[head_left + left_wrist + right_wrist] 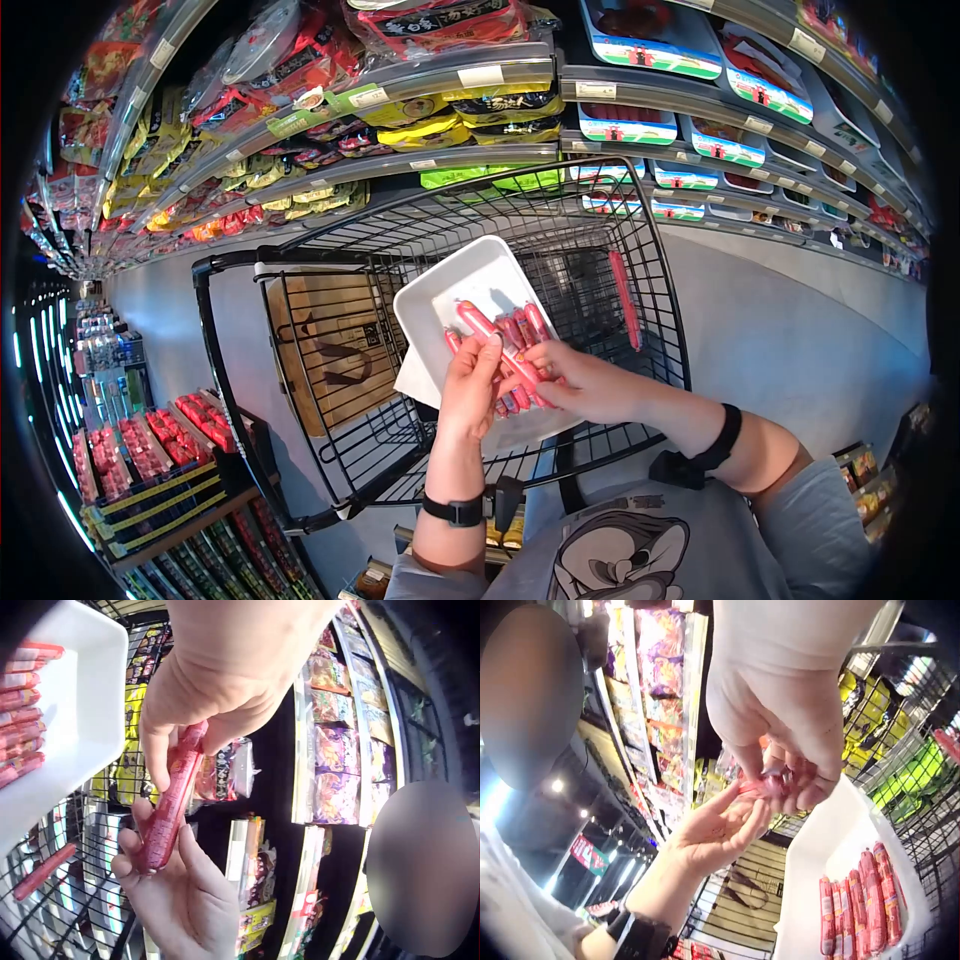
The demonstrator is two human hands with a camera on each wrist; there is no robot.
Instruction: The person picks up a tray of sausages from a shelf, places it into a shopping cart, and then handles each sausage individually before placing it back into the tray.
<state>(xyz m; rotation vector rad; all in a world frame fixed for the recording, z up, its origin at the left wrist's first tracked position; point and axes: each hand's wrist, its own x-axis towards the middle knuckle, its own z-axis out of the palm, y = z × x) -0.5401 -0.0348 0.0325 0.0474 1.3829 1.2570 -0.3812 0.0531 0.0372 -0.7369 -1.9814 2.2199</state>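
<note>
Shop aisle, cart [640,240] rim close, both hands' grip, left hand [470,385], right hand [580,380], pinching apparently one sausage [169,802] over white tray [470,285]

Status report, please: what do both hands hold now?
Left hand and right hand both pinch one red sausage. White tray of sausages rests on cart. Nothing in the way.

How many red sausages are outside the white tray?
2: one held sausage between left hand and right hand, one loose sausage in the cart; tray may hide more.
</note>
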